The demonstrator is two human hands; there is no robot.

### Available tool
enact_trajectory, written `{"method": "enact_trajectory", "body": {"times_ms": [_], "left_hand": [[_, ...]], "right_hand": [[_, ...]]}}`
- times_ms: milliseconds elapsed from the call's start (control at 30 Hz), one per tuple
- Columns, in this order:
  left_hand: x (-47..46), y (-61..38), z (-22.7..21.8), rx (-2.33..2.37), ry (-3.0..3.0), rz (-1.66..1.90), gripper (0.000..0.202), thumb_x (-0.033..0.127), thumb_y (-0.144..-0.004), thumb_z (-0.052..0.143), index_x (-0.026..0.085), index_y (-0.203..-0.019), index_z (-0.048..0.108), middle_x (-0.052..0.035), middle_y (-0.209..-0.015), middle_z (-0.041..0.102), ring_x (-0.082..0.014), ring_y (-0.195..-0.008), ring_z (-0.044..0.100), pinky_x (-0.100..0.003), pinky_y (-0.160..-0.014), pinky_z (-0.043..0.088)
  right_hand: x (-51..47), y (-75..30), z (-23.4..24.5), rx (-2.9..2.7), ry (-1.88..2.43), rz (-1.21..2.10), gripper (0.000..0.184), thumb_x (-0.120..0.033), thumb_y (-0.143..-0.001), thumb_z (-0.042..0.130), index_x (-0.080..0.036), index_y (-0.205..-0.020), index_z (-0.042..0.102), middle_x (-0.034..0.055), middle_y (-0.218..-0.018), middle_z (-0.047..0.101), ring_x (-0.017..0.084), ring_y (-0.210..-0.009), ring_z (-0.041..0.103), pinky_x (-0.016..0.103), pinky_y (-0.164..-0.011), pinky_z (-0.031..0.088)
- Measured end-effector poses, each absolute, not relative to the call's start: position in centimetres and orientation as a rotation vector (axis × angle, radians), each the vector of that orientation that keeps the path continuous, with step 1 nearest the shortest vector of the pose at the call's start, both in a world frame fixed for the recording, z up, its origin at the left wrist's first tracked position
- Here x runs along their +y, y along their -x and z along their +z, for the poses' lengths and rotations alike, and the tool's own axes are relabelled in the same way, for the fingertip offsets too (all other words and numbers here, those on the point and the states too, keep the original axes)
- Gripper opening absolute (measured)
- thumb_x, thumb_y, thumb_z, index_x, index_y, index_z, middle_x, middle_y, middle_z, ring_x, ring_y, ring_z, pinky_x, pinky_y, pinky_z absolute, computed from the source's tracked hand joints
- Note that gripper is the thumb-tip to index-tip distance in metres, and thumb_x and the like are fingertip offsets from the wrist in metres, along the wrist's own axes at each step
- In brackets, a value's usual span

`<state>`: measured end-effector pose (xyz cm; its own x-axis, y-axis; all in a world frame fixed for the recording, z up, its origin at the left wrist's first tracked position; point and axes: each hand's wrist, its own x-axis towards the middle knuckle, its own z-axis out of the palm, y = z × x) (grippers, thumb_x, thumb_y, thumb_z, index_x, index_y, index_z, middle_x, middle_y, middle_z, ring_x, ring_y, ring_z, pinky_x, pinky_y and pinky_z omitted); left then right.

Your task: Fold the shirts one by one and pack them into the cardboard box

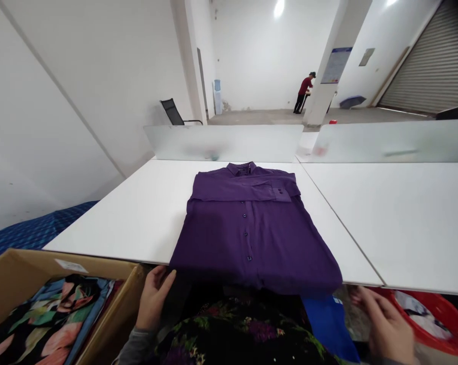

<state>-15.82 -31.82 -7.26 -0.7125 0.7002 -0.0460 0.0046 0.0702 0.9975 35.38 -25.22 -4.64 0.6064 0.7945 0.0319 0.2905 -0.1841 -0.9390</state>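
Note:
A purple button-up shirt (pixel 217 228) lies front up on the white table (pixel 138 218), its collar at the far end. Its sleeves are folded across the chest, with one buttoned cuff showing on the right. The lower end hangs a little over the table's near edge. At the shirt's lower left corner is my left hand (pixel 153 299), thumb and fingers apart, with no cloth visibly gripped. My right hand (pixel 388 324) is just off the lower right corner, slightly blurred, its fingers loosely bent and apart from the shirt.
A cardboard box (pixel 134 289) of folded clothes stands at the near left. Below the table on the right are a red basin (pixel 453 319) and blue cloth (pixel 328 324). Frosted dividers (pixel 229 139) line the table's back. A person (pixel 304 94) stands far off by a pillar.

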Motion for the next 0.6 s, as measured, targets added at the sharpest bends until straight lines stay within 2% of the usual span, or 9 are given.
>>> {"method": "enact_trajectory", "body": {"times_ms": [100, 167, 333, 433, 600], "left_hand": [[-30.4, 14.8, -7.6, 1.526, -0.537, 1.75, 0.059, 0.042, -0.06, 0.083, 0.019, -0.107, 0.055, -0.0066, -0.11, 0.066, -0.0236, -0.111, 0.06, -0.041, -0.103, 0.043], [-30.0, 13.8, -7.3, 1.36, -0.524, 1.689, 0.059, 0.041, -0.061, 0.083, 0.018, -0.109, 0.058, -0.0068, -0.108, 0.068, -0.0245, -0.109, 0.062, -0.042, -0.103, 0.043], [-30.4, 12.8, -6.9, 1.272, -0.653, 1.435, 0.054, 0.044, -0.062, 0.082, 0.013, -0.104, 0.069, -0.011, -0.106, 0.071, -0.0306, -0.106, 0.063, -0.045, -0.1, 0.046], [-31.9, 13.5, -6.2, 1.372, -0.795, 1.278, 0.05, 0.047, -0.064, 0.08, 0.013, -0.099, 0.072, -0.0112, -0.106, 0.072, -0.033, -0.105, 0.063, -0.048, -0.098, 0.048], [-35.4, 14.3, -2.9, 1.392, -0.867, 1.2, 0.045, 0.047, -0.069, 0.076, 0.016, -0.102, 0.072, -0.0083, -0.104, 0.072, -0.0309, -0.102, 0.064, -0.047, -0.098, 0.048]], "right_hand": [[-24.8, -32.5, -5.8, -0.765, 1.375, 1.18, 0.05, -0.051, -0.057, 0.079, -0.02, -0.096, 0.071, 0.0074, -0.097, 0.073, 0.031, -0.1, 0.066, 0.041, -0.09, 0.053], [-24.5, -30.6, -6.3, -0.712, 1.195, 1.339, 0.046, -0.046, -0.061, 0.08, -0.022, -0.099, 0.072, 0.0069, -0.101, 0.073, 0.028, -0.103, 0.065, 0.04, -0.093, 0.052], [-24.4, -29.9, -6.3, -0.715, 1.177, 1.456, 0.033, -0.041, -0.062, 0.082, -0.022, -0.089, 0.075, 0.0066, -0.095, 0.075, 0.027, -0.097, 0.068, 0.043, -0.094, 0.051], [-25.3, -31.7, -5.1, -0.895, 1.241, 1.475, 0.035, -0.044, -0.062, 0.081, -0.022, -0.088, 0.076, 0.0072, -0.096, 0.075, 0.029, -0.091, 0.069, 0.043, -0.087, 0.055], [-27.9, -34.4, -2.2, -1.212, 1.363, 1.422, 0.031, -0.047, -0.062, 0.078, -0.021, -0.08, 0.078, 0.009, -0.09, 0.075, 0.031, -0.082, 0.07, 0.04, -0.075, 0.059]]}}
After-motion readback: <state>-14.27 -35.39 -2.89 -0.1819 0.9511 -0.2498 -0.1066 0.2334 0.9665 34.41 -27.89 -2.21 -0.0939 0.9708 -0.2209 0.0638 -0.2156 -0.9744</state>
